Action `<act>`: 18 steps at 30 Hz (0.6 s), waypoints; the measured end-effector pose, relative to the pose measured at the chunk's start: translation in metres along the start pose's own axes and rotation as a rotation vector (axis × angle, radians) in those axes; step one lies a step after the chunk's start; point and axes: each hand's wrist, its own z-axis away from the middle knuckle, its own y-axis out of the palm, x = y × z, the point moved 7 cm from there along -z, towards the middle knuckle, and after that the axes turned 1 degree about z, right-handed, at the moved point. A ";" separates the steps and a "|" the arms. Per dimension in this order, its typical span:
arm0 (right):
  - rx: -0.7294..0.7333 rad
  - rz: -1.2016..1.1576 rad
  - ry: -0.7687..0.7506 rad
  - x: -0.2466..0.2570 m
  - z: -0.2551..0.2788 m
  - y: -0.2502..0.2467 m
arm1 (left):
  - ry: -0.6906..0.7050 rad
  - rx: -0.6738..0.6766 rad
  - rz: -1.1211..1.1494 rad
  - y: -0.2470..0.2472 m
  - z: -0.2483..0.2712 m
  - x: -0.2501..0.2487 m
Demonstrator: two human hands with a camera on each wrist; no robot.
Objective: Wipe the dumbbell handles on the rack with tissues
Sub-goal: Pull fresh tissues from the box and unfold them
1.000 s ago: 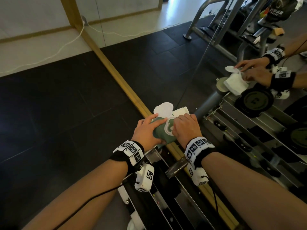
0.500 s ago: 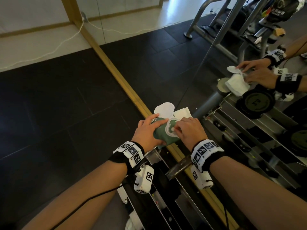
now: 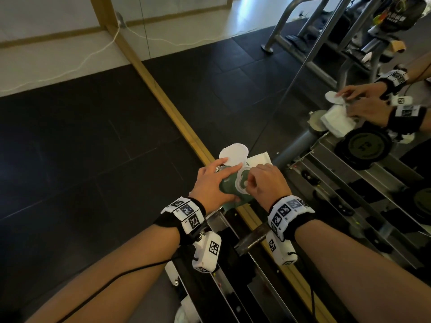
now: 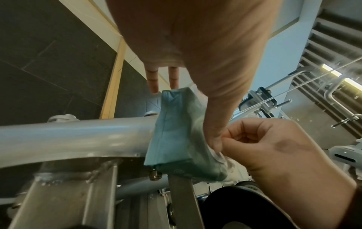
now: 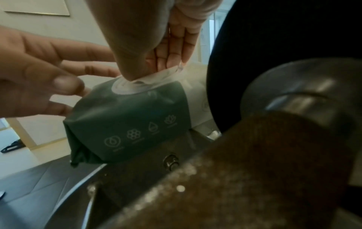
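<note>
Green tissue pack (image 3: 229, 191), white flap up, under flat left hand (image 3: 211, 186); right hand (image 3: 265, 184) pinching a tissue (image 5: 156, 75).

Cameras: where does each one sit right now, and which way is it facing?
Head: above, looking down at both hands on the green tissue pack on the rack; forearms show.
Left wrist: under the left hand, looking along it at the pack.
Right wrist: under the right hand, facing the pack's opening.
All share the pack.
</note>
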 end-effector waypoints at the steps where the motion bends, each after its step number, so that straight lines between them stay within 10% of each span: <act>1: -0.004 -0.013 0.007 0.000 0.001 -0.001 | -0.004 0.003 0.001 0.001 -0.002 -0.001; 18: -0.148 -0.448 0.080 -0.014 0.021 -0.033 | -0.050 0.004 -0.111 0.009 -0.002 -0.007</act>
